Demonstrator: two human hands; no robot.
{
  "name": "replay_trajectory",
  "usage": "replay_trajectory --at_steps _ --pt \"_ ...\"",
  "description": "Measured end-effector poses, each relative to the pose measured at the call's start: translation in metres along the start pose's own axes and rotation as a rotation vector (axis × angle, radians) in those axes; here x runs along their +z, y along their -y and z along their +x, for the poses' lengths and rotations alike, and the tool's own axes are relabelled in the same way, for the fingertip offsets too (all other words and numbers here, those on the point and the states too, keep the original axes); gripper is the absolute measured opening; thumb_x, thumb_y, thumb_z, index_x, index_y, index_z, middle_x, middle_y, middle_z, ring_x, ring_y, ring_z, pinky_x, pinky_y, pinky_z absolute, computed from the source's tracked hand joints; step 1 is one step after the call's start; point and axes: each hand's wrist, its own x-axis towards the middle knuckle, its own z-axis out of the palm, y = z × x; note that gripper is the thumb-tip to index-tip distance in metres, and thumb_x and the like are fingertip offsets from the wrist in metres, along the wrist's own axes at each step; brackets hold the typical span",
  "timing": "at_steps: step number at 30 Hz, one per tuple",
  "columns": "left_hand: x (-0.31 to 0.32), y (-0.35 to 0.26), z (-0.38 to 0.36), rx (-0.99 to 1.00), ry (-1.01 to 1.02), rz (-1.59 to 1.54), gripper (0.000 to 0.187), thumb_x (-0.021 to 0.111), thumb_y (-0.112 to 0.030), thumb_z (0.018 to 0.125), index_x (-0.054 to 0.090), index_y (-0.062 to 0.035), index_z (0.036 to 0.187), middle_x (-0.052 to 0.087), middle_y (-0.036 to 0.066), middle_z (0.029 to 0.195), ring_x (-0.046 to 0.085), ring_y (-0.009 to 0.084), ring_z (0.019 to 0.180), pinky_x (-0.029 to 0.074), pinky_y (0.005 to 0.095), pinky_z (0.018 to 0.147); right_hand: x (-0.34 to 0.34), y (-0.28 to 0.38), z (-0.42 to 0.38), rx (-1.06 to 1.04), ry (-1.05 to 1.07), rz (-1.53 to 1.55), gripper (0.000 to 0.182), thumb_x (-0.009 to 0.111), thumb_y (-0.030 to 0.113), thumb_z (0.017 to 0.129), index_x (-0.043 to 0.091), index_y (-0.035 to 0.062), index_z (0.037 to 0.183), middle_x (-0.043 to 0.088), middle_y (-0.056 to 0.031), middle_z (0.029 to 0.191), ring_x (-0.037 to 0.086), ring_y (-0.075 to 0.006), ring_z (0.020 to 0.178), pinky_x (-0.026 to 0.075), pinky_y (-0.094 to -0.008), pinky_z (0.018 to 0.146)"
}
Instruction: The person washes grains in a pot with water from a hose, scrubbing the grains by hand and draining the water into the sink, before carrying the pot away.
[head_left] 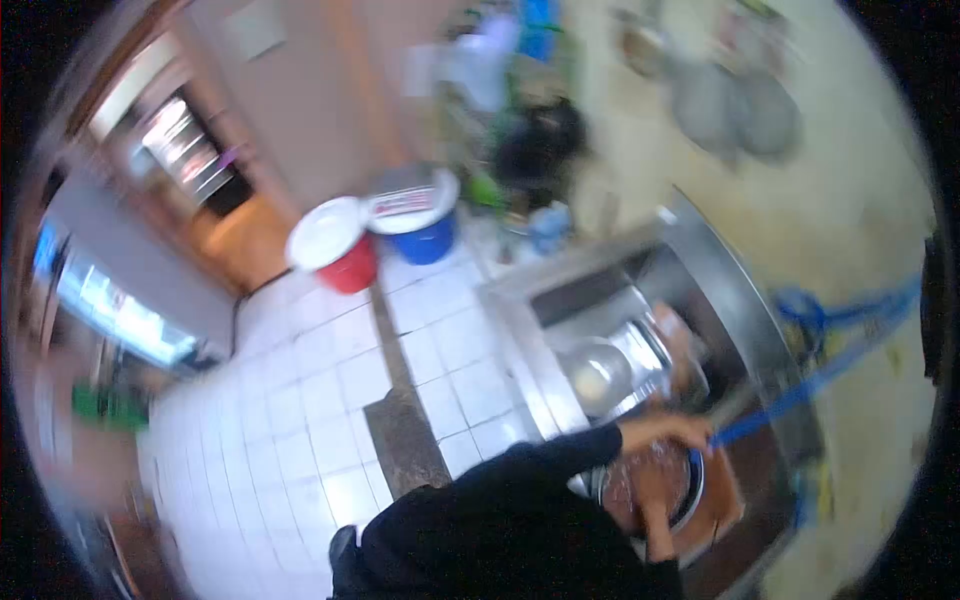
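In the head view, my left hand (680,432) grips the end of a blue hose (770,412) close over a round basin (690,505). My right hand (652,490) reaches down into that basin, over reddish-brown contents that are blurred. Its fingers are smeared by motion, and I cannot tell whether they hold anything. The basin sits on an orange-brown tray or board (735,490) inside a steel sink (535,365). Beside my left hand, in the sink, lie a clear bowl (595,370) with something pale in it and shiny metal containers (645,350).
Red (348,268) and blue (425,240) buckets with white lids stand on the white tiled floor (290,400). A dark strip with a grate (405,440) crosses the floor. Round pans or strainers (735,110) hang on the wall. A lit display fridge (125,310) is at far left.
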Motion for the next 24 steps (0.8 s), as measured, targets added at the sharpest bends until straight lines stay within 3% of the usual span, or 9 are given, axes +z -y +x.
replay_trajectory --at_steps 1,3,5,10,13,16,19,20,24 --pt "-0.038 -0.060 -0.017 -0.140 0.178 -0.092 0.042 0.065 -0.034 0.070 0.059 0.0051 0.085 0.061 0.014 0.077 0.055 0.0218 0.071 0.043 0.0381 0.063 0.019 -0.003 0.005 0.070 0.059 0.005 0.034 0.049 0.022 0.079 0.055 0.0114 0.111 0.051 -0.0110 0.117 0.042 -0.0278 0.114 0.029 -0.0433 0.096" --pt "-0.056 -0.090 -0.039 -0.129 0.133 0.032 0.040 0.064 -0.032 0.069 0.058 0.0064 0.079 0.059 0.014 0.069 0.053 0.0212 0.063 0.041 0.0386 0.059 0.023 -0.009 0.004 0.122 0.077 0.045 0.035 0.050 0.022 0.079 0.055 0.0111 0.111 0.051 -0.0113 0.117 0.042 -0.0280 0.114 0.029 -0.0431 0.096" --pt "-0.055 -0.079 -0.048 -0.200 0.046 0.032 0.040 0.063 -0.034 0.069 0.058 0.0063 0.073 0.056 0.014 0.060 0.052 0.0223 0.056 0.040 0.0398 0.054 0.028 -0.019 0.004 0.146 0.060 0.095 0.035 0.050 0.023 0.079 0.055 0.0107 0.111 0.051 -0.0115 0.117 0.042 -0.0282 0.114 0.029 -0.0429 0.096" --pt "-0.052 -0.104 -0.078 -0.217 -0.087 0.212 0.037 0.066 -0.034 0.062 0.057 0.0017 0.066 0.057 0.016 0.063 0.056 0.0297 0.060 0.042 0.0421 0.057 0.031 -0.037 0.004 0.126 -0.007 0.206 0.036 0.050 0.023 0.078 0.054 0.0098 0.111 0.051 -0.0123 0.116 0.042 -0.0286 0.113 0.030 -0.0426 0.095" --pt "-0.009 -0.035 -0.051 -0.166 -0.332 0.191 0.042 0.072 -0.039 0.050 0.058 -0.0011 0.063 0.056 0.013 0.061 0.055 0.0320 0.076 0.033 0.0515 0.077 0.031 -0.039 0.010 0.091 -0.035 0.252 0.036 0.051 0.024 0.078 0.054 0.0093 0.111 0.051 -0.0127 0.116 0.043 -0.0289 0.112 0.030 -0.0423 0.095" --pt "-0.005 -0.052 -0.051 -0.232 -0.334 0.205 0.043 0.072 -0.042 0.047 0.060 -0.0034 0.062 0.054 0.010 0.057 0.052 0.0329 0.083 0.025 0.0584 0.081 0.028 -0.034 0.018 0.048 -0.054 0.284 0.037 0.051 0.024 0.078 0.053 0.0088 0.111 0.051 -0.0131 0.116 0.043 -0.0292 0.112 0.031 -0.0421 0.094" --pt "0.002 -0.067 -0.052 -0.264 -0.423 0.189 0.041 0.072 -0.042 0.046 0.062 -0.0052 0.061 0.054 0.010 0.057 0.054 0.0320 0.076 0.025 0.0620 0.078 0.021 -0.019 0.030 -0.002 -0.070 0.323 0.037 0.052 0.024 0.078 0.053 0.0082 0.112 0.051 -0.0135 0.116 0.043 -0.0294 0.111 0.031 -0.0419 0.094" --pt "-0.002 -0.072 -0.050 -0.272 -0.282 0.360 0.038 0.071 -0.041 0.052 0.062 -0.0049 0.059 0.057 0.011 0.060 0.055 0.0276 0.067 0.036 0.0545 0.072 0.019 -0.014 0.035 -0.028 -0.077 0.327 0.037 0.052 0.025 0.078 0.053 0.0080 0.112 0.051 -0.0137 0.116 0.043 -0.0295 0.111 0.031 -0.0418 0.094" --pt "-0.014 -0.070 -0.054 -0.292 -0.379 0.278 0.039 0.071 -0.041 0.052 0.062 -0.0043 0.060 0.057 0.012 0.061 0.055 0.0276 0.067 0.036 0.0533 0.071 0.011 0.009 0.060 -0.169 -0.101 0.346 0.038 0.052 0.025 0.078 0.053 0.0073 0.112 0.051 -0.0142 0.116 0.044 -0.0299 0.110 0.032 -0.0415 0.093"
